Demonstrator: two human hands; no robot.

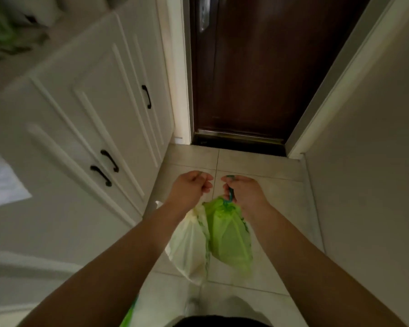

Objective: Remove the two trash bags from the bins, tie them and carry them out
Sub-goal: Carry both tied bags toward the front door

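Two tied trash bags hang in front of me above the tiled floor. My left hand [191, 188] is closed around the top of the pale whitish bag [189, 246], which hangs below it. The bright green bag [229, 234] dangles from my right hand [243, 191], whose fingers are hooked through its teal drawstring [230, 193]. The two bags touch side by side. Both hands are held close together, knuckles up.
A dark brown door [257, 67] stands shut straight ahead, its metal threshold [239, 135] at floor level. White cabinets [92, 102] with black handles line the left. A white wall [364, 161] closes the right. Beige floor tiles [257, 166] lie between.
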